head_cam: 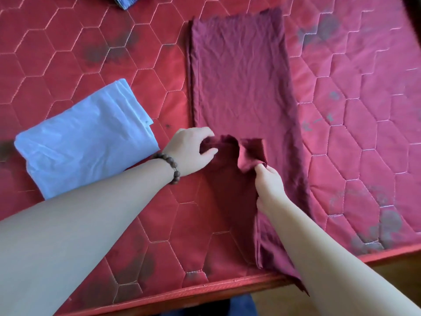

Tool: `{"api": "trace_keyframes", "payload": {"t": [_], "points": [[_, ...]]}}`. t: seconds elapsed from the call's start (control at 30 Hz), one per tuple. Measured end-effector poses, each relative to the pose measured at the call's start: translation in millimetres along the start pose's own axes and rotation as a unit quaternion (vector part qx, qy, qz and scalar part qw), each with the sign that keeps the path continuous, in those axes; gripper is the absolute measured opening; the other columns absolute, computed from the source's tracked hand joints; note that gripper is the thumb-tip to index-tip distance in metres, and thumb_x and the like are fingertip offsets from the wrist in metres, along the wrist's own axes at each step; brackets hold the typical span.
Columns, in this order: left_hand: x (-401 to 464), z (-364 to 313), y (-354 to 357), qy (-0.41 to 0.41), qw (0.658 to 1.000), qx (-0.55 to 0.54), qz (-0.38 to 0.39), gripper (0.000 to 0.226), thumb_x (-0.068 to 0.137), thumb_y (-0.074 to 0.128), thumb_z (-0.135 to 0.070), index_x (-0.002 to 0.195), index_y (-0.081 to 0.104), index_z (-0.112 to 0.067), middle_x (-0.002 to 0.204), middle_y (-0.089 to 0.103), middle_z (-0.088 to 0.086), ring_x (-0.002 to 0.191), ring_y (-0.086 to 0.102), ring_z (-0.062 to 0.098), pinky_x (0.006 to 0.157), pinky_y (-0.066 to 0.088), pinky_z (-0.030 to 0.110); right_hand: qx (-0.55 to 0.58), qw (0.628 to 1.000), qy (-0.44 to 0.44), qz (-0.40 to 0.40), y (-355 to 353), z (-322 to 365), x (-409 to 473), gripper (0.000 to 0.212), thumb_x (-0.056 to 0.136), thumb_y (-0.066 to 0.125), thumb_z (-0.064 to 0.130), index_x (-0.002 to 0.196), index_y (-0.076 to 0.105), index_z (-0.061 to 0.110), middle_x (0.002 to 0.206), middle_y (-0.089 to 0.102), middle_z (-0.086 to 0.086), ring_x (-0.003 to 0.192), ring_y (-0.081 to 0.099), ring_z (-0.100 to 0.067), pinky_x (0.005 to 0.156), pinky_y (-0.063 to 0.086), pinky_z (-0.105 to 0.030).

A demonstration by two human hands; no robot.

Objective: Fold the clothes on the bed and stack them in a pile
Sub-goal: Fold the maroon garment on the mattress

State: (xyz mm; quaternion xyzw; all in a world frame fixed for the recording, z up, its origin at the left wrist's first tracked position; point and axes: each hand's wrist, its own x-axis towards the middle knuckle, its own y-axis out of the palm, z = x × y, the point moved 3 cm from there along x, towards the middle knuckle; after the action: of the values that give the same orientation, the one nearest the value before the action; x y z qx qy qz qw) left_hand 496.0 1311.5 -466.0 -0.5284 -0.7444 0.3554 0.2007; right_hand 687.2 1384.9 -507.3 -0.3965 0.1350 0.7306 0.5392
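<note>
A long maroon cloth (241, 74) lies folded into a narrow strip down the middle of the red quilted mattress (68, 49), its near end hanging over the front edge. My left hand (193, 149), with a bead bracelet at the wrist, pinches a raised corner of the maroon cloth's near part. My right hand (268, 183) grips a bunched fold of the same cloth just to the right. A folded light blue garment (86, 140) lies flat to the left of my left hand.
A striped blue fabric (125, 1) shows at the top edge. The mattress front edge (205, 290) runs along the bottom, with floor below it. Dark stains mark the mattress at the right and the upper left.
</note>
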Motion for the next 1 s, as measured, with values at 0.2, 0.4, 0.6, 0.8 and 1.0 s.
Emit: {"api": "trace_keyframes", "payload": {"t": [0.2,0.4,0.6,0.8,1.0], "points": [[15,23,29,-0.121,0.984,0.021,0.128,0.062,0.078,0.072,-0.039,0.133,0.046,-0.025,0.121,0.062,0.0,0.117,0.056,0.023,0.104,0.039,0.042,-0.075,0.997,-0.031,-0.019,-17,2,28,0.017,0.083,0.069,0.023,0.087,0.065,0.007,0.092,0.07,-0.023,0.086,0.068,-0.036,0.08,0.055,-0.055],[26,39,32,-0.167,0.979,-0.022,0.114,0.037,0.082,0.072,-0.026,0.117,0.059,-0.026,0.116,0.066,-0.001,0.116,0.058,0.02,0.101,0.043,0.039,-0.151,0.982,-0.113,-0.023,-16,19,44,0.02,0.086,0.068,0.022,0.072,0.055,0.016,0.064,0.057,0.003,0.058,0.052,-0.013,0.055,0.044,-0.022],[26,38,35,-0.177,0.982,0.019,0.058,0.015,0.088,0.063,-0.031,0.086,0.057,-0.018,0.072,0.055,-0.007,0.077,0.056,0.023,0.067,0.04,0.031,-0.19,0.972,-0.13,-0.037,-24,14,49,0.011,0.093,0.058,0.019,0.083,0.06,0.015,0.067,0.055,0.003,0.056,0.047,-0.009,0.054,0.037,-0.023],[30,26,40,-0.192,0.979,0.05,0.048,0.02,0.091,0.06,-0.034,0.097,0.052,-0.017,0.078,0.059,-0.001,0.081,0.058,0.03,0.071,0.042,0.035,-0.29,0.92,-0.229,-0.129,-32,12,24,0.03,0.089,0.058,0.014,0.119,0.055,0.012,0.115,0.056,-0.007,0.103,0.056,-0.026,0.082,0.038,-0.028],[12,-14,55,0.004,0.961,0.237,-0.14,0.024,0.083,0.063,-0.019,0.106,0.061,-0.013,0.109,0.057,0.01,0.102,0.052,0.032,0.084,0.037,0.043,-0.473,0.749,-0.463,-0.019,5,-11,-5,0.058,0.085,0.06,0.022,0.139,0.046,0.002,0.149,0.037,-0.018,0.142,0.028,-0.034,0.116,0.022,-0.052]]}}
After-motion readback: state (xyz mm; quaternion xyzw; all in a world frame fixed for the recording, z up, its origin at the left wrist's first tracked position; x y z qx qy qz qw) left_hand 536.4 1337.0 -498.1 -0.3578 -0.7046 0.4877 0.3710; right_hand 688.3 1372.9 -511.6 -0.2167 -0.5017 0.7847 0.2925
